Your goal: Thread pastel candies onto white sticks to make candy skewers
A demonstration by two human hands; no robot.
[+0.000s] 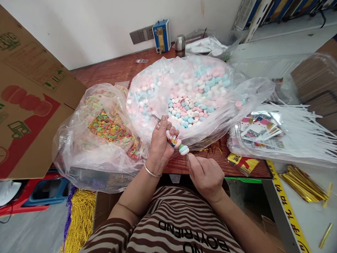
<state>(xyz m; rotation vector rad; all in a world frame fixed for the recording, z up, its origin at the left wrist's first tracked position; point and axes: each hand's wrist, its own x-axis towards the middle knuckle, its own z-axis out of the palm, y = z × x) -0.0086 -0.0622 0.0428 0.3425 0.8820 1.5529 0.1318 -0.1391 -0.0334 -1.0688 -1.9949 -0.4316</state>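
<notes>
My left hand [164, 139] is closed round a small clear candy wrapper whose crumpled end [156, 118] sticks out past the thumb. Pastel candies [183, 149] in pink, green, blue and white stand in a row out of its lower end. At the end of that row, my right hand [205, 172] pinches something thin, mostly covered by the fingers. Just beyond the hands lies a big clear bag [150, 79] of pink, white and blue candies, its opening showing them loose. Left of it is another clear bag [74, 138] with small colourful ring-shaped candies.
A cardboard box [28, 84] stands at the left. On the right, a clear plastic tray [256, 153] holds white sticks [298, 127] and printed wrappers [262, 126]. Gold twist ties [304, 183] lie nearer. A blue device [162, 36] and metal flask [180, 45] stand by the wall.
</notes>
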